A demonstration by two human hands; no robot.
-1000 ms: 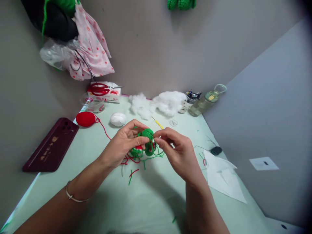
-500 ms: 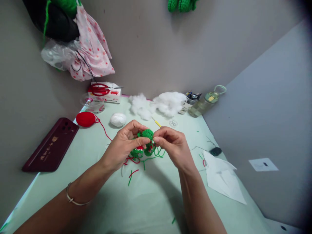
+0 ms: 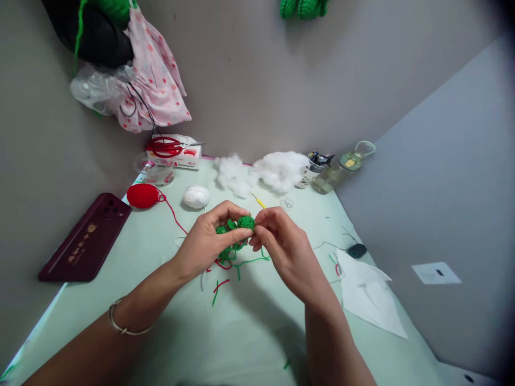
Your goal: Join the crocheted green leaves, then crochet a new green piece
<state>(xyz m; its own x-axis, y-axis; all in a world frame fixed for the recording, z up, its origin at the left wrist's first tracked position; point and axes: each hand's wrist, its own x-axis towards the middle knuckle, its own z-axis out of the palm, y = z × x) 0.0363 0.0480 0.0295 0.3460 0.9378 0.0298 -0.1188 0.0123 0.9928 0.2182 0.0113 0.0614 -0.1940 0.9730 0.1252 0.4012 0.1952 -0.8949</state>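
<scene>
The green crochet piece (image 3: 240,228) is pinched from both sides, left hand (image 3: 205,244) steadying it while right hand (image 3: 281,244) fingertips grip its edge.

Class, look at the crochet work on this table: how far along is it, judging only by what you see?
Done: the green crochet piece already has shaped, rounded parts, and snipped yarn ends lie on the table. In hand: the left hand grips the piece while the right hand pinches at its top. Left: green and red yarn tails hang loose below it; stuffing and scissors wait behind.
</scene>
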